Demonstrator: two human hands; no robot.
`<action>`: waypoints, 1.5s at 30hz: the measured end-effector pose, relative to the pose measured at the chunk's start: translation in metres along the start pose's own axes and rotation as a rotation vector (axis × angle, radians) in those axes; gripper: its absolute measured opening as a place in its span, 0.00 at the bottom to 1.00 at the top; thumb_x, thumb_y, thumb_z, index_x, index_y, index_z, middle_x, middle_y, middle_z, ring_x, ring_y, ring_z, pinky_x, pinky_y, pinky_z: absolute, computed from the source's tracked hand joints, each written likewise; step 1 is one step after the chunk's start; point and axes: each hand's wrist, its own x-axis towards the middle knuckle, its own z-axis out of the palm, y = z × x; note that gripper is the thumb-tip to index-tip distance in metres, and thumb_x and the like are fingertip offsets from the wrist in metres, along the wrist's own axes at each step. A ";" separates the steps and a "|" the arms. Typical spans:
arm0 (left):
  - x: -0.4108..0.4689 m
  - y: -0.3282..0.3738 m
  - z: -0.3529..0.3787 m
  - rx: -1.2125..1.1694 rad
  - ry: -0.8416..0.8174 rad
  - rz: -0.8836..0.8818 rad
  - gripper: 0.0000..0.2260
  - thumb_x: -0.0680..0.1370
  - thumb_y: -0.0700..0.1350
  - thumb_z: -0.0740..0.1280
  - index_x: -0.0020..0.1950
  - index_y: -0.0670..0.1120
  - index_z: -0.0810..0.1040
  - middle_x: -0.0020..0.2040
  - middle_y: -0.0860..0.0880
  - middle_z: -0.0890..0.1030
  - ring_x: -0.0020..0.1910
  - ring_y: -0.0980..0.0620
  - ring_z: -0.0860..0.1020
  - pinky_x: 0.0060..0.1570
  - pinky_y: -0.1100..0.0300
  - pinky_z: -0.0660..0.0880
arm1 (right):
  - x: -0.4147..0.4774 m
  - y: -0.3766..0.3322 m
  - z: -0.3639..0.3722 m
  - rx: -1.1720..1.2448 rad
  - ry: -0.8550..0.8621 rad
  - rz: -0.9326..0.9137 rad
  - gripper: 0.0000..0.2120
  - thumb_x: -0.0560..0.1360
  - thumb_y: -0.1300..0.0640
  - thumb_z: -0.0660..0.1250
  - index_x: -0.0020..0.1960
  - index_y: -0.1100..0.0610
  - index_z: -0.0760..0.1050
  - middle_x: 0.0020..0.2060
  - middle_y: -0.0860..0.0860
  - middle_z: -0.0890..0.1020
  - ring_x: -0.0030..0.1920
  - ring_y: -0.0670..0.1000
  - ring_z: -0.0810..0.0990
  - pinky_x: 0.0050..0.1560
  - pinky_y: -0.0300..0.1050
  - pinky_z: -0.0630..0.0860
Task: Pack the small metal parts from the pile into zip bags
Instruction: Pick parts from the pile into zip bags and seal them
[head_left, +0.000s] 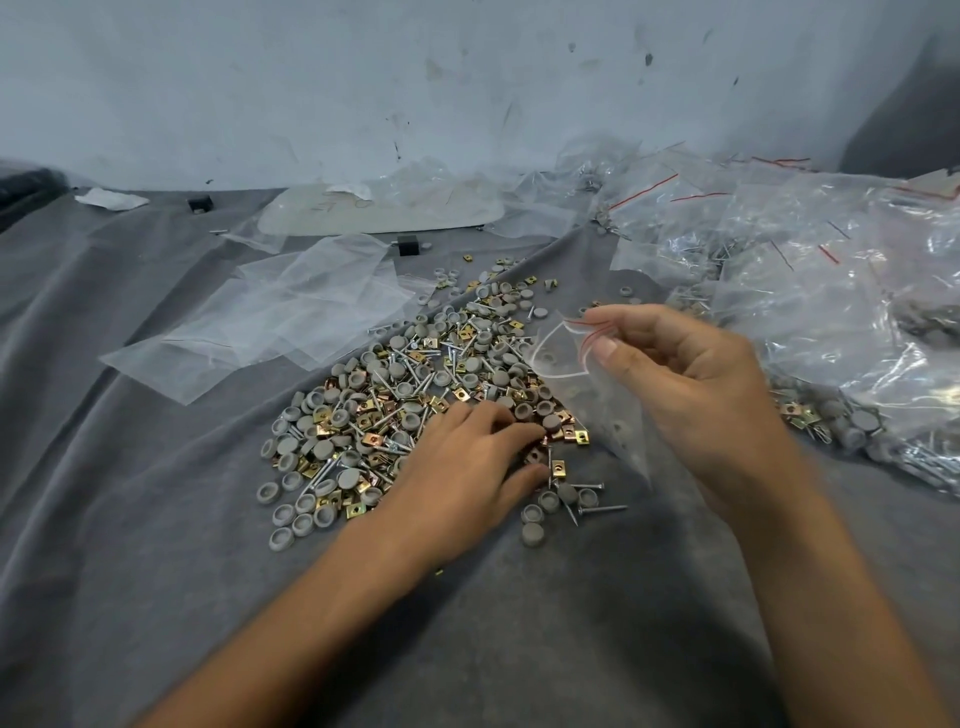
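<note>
Many filled bags (831, 291) lie right of the big unpacked pile (395, 395), where the left hand (467, 462) rests, hold unclear, while the right hand (685, 374) pinches a zip bag (563, 353).

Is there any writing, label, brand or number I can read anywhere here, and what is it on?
No text here can be read.
Pale board at the back: faint scribbled marks, too blurred to read.
zip bag pinched by the right hand: only red seal lines, no print.
</note>
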 end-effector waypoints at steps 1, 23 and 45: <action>0.000 0.001 -0.001 0.004 0.001 0.013 0.22 0.82 0.62 0.57 0.74 0.58 0.69 0.65 0.56 0.72 0.63 0.53 0.68 0.67 0.53 0.66 | 0.000 0.000 0.000 -0.004 -0.005 0.002 0.10 0.78 0.63 0.71 0.55 0.51 0.85 0.47 0.51 0.87 0.49 0.47 0.86 0.51 0.36 0.80; -0.020 -0.013 -0.030 -0.123 -0.163 -0.032 0.12 0.78 0.53 0.68 0.60 0.56 0.74 0.52 0.58 0.71 0.51 0.56 0.73 0.51 0.59 0.71 | -0.002 0.000 0.007 -0.035 -0.055 0.033 0.11 0.78 0.64 0.71 0.54 0.50 0.85 0.46 0.48 0.87 0.47 0.46 0.85 0.52 0.39 0.81; -0.017 -0.030 -0.039 -0.619 0.050 -0.157 0.04 0.82 0.50 0.65 0.48 0.54 0.75 0.34 0.58 0.75 0.31 0.59 0.70 0.34 0.59 0.68 | -0.004 0.002 0.010 -0.072 -0.111 0.035 0.11 0.78 0.63 0.71 0.53 0.48 0.85 0.45 0.47 0.87 0.45 0.44 0.83 0.50 0.37 0.79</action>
